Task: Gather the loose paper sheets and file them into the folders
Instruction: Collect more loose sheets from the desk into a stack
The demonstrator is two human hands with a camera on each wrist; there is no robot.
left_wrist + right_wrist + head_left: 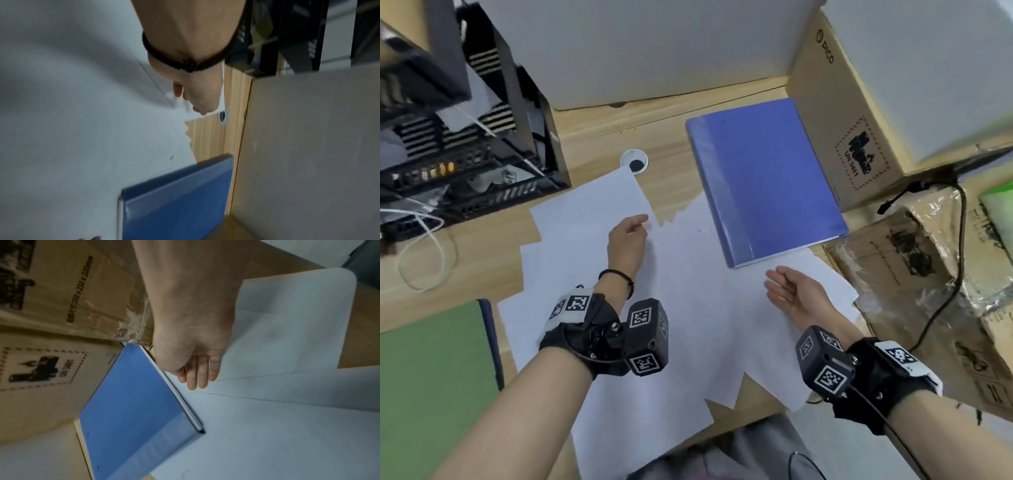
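Several loose white paper sheets (688, 308) lie overlapping across the wooden desk, also filling the left wrist view (82, 129) and the right wrist view (287, 418). A closed blue folder (767, 178) (174, 203) (127, 402) lies on their far right part. A green folder (431, 377) lies at the near left. My left hand (643, 221) (191, 100) has curled fingers pinching the right corner of the far-left sheet (585, 205). My right hand (777, 284) (197, 378) is open with straight fingers over the sheets, just in front of the blue folder's near edge.
A black computer case (465, 137) stands at the far left, with a white cable (424, 246) beside it. Cardboard boxes (842, 120) (914, 267) crowd the right side, and a black cable (959, 240) runs over them. A cable grommet (634, 161) sits behind the sheets.
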